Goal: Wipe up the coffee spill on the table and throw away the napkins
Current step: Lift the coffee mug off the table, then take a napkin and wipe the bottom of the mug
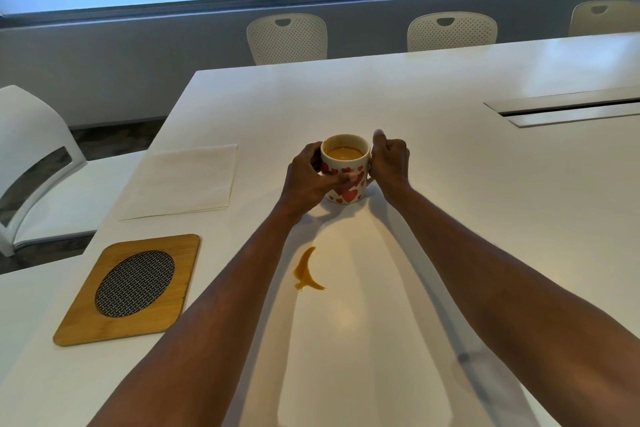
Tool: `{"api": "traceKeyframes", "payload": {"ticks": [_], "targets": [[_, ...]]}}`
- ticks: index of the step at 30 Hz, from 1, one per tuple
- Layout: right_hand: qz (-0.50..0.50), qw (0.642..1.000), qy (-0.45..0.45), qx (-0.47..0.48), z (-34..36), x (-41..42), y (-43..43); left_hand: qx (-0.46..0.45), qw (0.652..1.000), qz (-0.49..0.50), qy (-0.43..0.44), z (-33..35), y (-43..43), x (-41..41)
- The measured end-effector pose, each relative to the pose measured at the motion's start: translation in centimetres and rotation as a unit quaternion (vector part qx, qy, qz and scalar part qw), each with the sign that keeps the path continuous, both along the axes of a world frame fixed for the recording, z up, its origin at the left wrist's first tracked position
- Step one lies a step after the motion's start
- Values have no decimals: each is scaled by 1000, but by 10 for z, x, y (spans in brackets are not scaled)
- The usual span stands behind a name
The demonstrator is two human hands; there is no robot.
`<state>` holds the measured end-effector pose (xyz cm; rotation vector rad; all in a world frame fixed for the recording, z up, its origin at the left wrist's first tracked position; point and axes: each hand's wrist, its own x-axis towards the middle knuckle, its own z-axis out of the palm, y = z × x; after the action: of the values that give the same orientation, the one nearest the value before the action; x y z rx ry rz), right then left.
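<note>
Hands (311, 177) (389, 161), your two, clasp one heart-patterned mug (346, 180); one thin brown crescent spill (306, 270), one flat white napkin stack (183, 180).

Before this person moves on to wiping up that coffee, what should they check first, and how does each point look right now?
1. Mug steady in both hands: ok; left hand wraps its side, right hand has a grip at the handle side.
2. Mug clear of the spill: ok, it sits farther away.
3. Napkins within reach: ok, flat on the left.
4. Trivet dry: ok, apart from the spill.
5. Bin for napkins: cannot tell, none in view.
</note>
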<state>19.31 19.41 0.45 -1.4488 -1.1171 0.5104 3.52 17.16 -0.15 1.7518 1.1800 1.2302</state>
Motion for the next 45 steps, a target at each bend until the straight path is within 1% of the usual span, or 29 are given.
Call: {"api": "traceKeyframes", "payload": {"ticks": [4,6,8,9,10,11,13,16,17,20,23,26,30,34,36,41,45], "targets": [[0,1000,24,-10,4,1,-10,-33,999,-35,1,-1,-4,-3],[-59,998,22,4,10,3,-18,-70,997,-38,13,-1,-9,-10],[-151,987,4,46,20,3,-30,-90,996,-15,20,-1,-18,-21],[-175,981,-7,81,26,0,-39,-85,996,-5,24,0,-25,-29],[-176,977,-18,119,32,-6,-48,-71,997,7,36,1,-32,-38],[-158,975,-29,151,37,-14,-57,-51,997,24,57,2,-39,-48],[-87,976,-62,190,48,-36,-76,-6,993,69,96,5,-50,-74],[42,968,-144,202,50,-75,-93,29,983,145,110,11,-58,-118],[86,963,-171,192,47,-88,-96,35,978,171,117,13,-57,-133],[231,943,-221,98,26,-126,-93,32,959,222,171,14,-47,-176],[304,912,-275,22,9,-154,-78,1,943,223,248,9,-33,-208],[322,886,-333,-11,3,-174,-60,-22,930,199,309,1,-23,-222],[327,860,-391,-34,3,-188,-40,-53,923,138,356,-5,-15,-225],[335,838,-426,-65,2,-197,-27,-45,911,102,398,-6,-11,-225],[338,824,-448,-72,1,-199,-24,-39,909,99,404,-6,-10,-226],[337,813,-470,-67,3,-200,-22,-36,908,101,404,-5,-10,-227],[332,793,-508,-49,6,-202,-23,-48,913,98,393,-2,-10,-230]]}}
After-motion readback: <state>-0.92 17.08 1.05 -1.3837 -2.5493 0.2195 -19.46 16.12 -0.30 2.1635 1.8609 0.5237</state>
